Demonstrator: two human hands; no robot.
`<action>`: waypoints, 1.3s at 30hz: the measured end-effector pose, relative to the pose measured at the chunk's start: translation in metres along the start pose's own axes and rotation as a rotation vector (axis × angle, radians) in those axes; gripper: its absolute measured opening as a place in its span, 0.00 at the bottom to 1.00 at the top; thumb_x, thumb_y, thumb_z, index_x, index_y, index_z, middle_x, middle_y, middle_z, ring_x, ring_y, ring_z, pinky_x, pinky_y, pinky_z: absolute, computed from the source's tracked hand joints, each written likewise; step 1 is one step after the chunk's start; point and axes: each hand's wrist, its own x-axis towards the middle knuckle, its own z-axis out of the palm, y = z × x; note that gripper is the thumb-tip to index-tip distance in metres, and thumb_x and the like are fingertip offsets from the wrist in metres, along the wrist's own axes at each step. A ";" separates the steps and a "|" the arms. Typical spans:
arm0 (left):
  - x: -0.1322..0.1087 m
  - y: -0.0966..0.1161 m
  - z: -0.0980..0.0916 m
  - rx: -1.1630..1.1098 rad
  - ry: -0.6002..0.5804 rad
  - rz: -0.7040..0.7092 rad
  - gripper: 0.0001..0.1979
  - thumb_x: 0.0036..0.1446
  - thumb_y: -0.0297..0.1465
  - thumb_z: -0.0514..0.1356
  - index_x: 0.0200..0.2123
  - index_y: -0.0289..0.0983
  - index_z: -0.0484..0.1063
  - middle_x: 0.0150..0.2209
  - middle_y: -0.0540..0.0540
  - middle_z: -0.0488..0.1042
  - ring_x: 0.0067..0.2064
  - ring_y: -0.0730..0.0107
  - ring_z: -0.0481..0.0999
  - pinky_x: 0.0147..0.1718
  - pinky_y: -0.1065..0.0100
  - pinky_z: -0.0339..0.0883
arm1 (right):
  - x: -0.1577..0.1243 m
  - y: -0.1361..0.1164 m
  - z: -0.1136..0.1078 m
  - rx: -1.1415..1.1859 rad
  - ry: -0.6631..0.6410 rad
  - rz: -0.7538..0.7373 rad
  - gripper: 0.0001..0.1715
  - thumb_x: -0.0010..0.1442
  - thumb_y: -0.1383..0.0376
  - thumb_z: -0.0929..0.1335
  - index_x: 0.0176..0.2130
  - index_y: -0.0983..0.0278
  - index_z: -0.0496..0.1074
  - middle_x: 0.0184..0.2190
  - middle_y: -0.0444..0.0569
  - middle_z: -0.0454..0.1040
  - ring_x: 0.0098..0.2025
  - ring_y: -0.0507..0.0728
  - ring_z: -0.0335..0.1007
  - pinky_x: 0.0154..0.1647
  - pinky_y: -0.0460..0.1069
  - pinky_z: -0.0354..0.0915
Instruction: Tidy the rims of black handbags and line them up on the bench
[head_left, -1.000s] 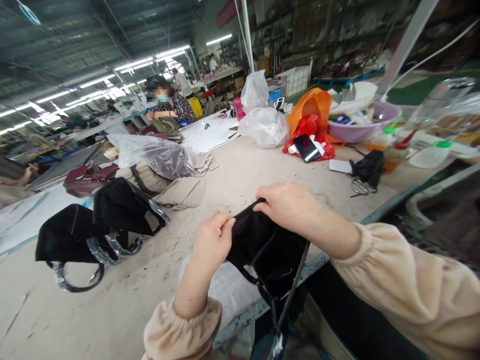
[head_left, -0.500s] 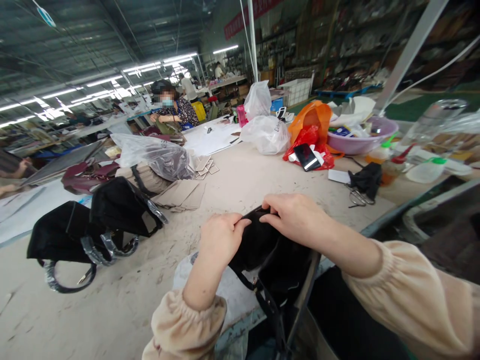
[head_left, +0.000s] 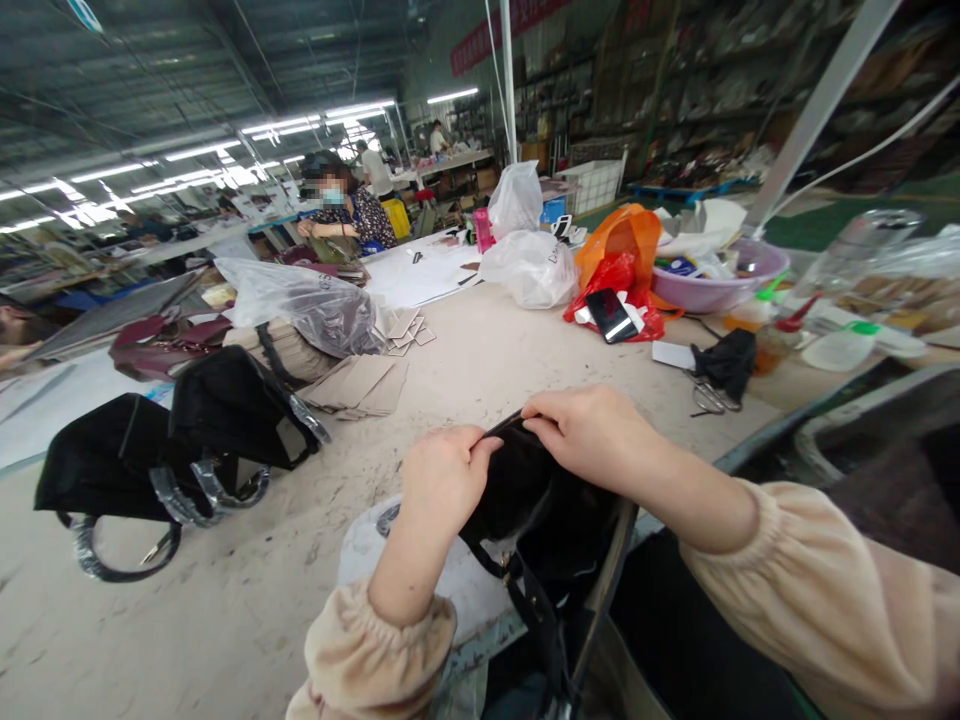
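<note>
While both hands close on its top rim, the black handbag (head_left: 541, 520) hangs half over the near edge of the worktop (head_left: 510, 350), its strap trailing down below the edge. The left hand (head_left: 442, 482) pinches the rim between thumb and curled fingers, and the right hand (head_left: 592, 435) grips the same rim just beside it, fingers folded over the edge; the two hands almost touch. A white plastic bag (head_left: 360, 545) lies on the worktop under the left wrist. Toward the left edge stand two more black handbags (head_left: 225, 410), their handles wrapped in clear film. Behind them lie a stack of cardboard pieces (head_left: 364, 385) and a clear plastic bag (head_left: 300, 305) pulled over a brown bag. Near the right edge are scissors (head_left: 709, 397) beside a black cloth (head_left: 727, 360), and further back a phone (head_left: 609, 315) rests on a red plastic bag (head_left: 645, 318), in front of a pink basin (head_left: 720, 288). At the far end a co-worker (head_left: 352, 212) sits at the worktop.
</note>
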 end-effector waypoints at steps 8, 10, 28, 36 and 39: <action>-0.003 0.001 0.000 -0.008 -0.006 0.002 0.16 0.61 0.40 0.52 0.29 0.40 0.76 0.29 0.44 0.78 0.32 0.62 0.73 0.29 0.66 0.54 | 0.004 -0.006 0.003 -0.144 0.031 -0.047 0.13 0.62 0.62 0.62 0.35 0.58 0.75 0.31 0.44 0.78 0.31 0.54 0.72 0.28 0.48 0.54; -0.004 0.001 0.001 -0.001 0.001 0.004 0.17 0.61 0.40 0.52 0.29 0.40 0.76 0.29 0.44 0.78 0.33 0.61 0.73 0.29 0.66 0.54 | 0.004 -0.007 0.002 -0.162 0.020 -0.063 0.13 0.62 0.62 0.61 0.35 0.59 0.75 0.31 0.45 0.78 0.32 0.54 0.72 0.28 0.48 0.55; -0.005 0.004 -0.001 0.041 0.002 0.034 0.15 0.61 0.38 0.53 0.29 0.39 0.75 0.29 0.46 0.78 0.33 0.64 0.74 0.31 0.66 0.57 | 0.013 -0.013 0.008 -0.264 0.075 -0.186 0.13 0.59 0.67 0.60 0.31 0.62 0.73 0.30 0.47 0.76 0.30 0.55 0.71 0.27 0.50 0.54; -0.006 0.003 0.000 0.043 0.001 0.019 0.15 0.61 0.39 0.52 0.29 0.40 0.75 0.30 0.46 0.78 0.33 0.64 0.74 0.30 0.66 0.56 | 0.008 -0.006 0.004 -0.199 0.096 -0.103 0.10 0.55 0.66 0.62 0.27 0.62 0.72 0.27 0.46 0.76 0.28 0.54 0.70 0.27 0.49 0.53; -0.005 0.005 -0.001 0.046 0.002 0.020 0.16 0.61 0.40 0.53 0.28 0.40 0.74 0.29 0.46 0.77 0.33 0.64 0.74 0.30 0.66 0.56 | 0.004 0.002 -0.001 -0.130 0.103 -0.044 0.09 0.55 0.66 0.63 0.27 0.62 0.72 0.27 0.45 0.76 0.28 0.53 0.69 0.28 0.48 0.54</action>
